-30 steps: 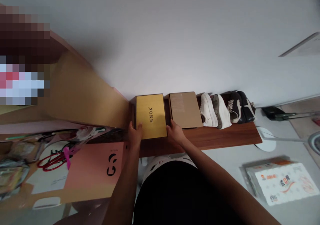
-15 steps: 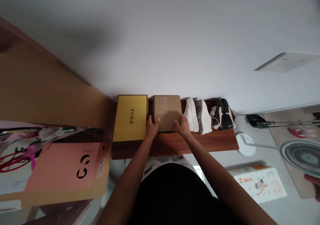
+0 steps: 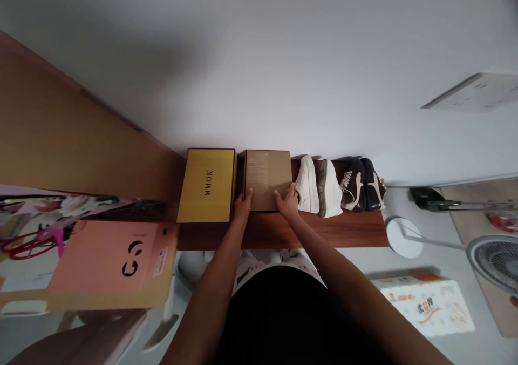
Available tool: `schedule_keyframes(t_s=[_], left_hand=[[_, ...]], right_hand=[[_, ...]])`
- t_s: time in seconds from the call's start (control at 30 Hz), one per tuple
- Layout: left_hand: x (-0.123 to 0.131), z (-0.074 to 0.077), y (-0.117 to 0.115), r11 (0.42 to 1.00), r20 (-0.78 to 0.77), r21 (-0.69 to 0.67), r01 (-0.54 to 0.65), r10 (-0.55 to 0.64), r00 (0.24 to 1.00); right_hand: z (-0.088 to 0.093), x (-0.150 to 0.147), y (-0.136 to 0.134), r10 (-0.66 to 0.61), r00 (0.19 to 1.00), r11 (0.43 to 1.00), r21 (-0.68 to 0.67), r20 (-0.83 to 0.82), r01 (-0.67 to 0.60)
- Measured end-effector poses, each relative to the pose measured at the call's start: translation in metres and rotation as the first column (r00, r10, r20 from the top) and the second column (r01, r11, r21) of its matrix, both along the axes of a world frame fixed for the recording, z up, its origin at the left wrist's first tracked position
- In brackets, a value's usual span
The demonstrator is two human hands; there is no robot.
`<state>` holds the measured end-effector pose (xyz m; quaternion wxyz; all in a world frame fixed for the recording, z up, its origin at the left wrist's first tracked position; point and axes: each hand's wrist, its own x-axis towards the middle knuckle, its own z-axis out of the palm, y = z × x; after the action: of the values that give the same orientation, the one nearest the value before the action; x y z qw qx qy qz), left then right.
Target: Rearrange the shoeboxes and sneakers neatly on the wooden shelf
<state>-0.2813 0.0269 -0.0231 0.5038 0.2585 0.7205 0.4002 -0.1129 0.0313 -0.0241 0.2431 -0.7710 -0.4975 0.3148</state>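
Observation:
A plain brown cardboard box [image 3: 267,177] sits on the dark wooden shelf top [image 3: 283,235], against the wall. My left hand [image 3: 243,204] grips its near left corner, thumb on the lid and fingers down the side. On its near right side my right hand [image 3: 287,198] presses, thumb over the lid edge. To the left stands a yellow box [image 3: 207,186] lettered MMOK, a narrow gap apart. A pair of white sneakers [image 3: 319,187] is just right of my right hand, and dark shoes with cream trim [image 3: 361,185] stand beyond them.
At the left, a pink box [image 3: 109,254] and red-handled scissors [image 3: 30,246] lie on a desk under a tan panel [image 3: 81,133]. On the right are a white fan [image 3: 499,261], a white tissue pack [image 3: 429,306] on the floor, and a wall socket plate [image 3: 475,92].
The view has shifted slightly. My right hand has slid a little along the brown box's near right corner, and its fingers now reach further down the side. The box stays between my hands.

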Motion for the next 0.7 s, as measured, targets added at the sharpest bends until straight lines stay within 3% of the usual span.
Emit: schedule_keyframes(t_s=[0.17,0.37,0.53,0.7], left_hand=[[0.004,0.01,-0.018,0.997,0.06,0.06,-0.041,0.038,0.997],[-0.003,0.034,-0.042,0.975,-0.054,0.202,-0.088,0.101,0.993],[-0.006,0.052,-0.047,0.969,0.012,0.213,-0.125,0.125,0.992],[0.004,0.058,-0.051,0.955,0.071,0.27,-0.125,0.109,0.991]], right_hand=[[0.005,0.021,0.005,-0.083,0.98,0.996,0.001,-0.178,0.084],[-0.005,0.023,-0.005,-0.158,0.908,0.987,-0.085,-0.389,0.135],[-0.015,0.013,-0.012,-0.132,0.86,0.985,-0.161,-0.493,0.059],[-0.014,0.005,-0.009,-0.072,0.834,0.984,-0.177,-0.548,-0.031]])
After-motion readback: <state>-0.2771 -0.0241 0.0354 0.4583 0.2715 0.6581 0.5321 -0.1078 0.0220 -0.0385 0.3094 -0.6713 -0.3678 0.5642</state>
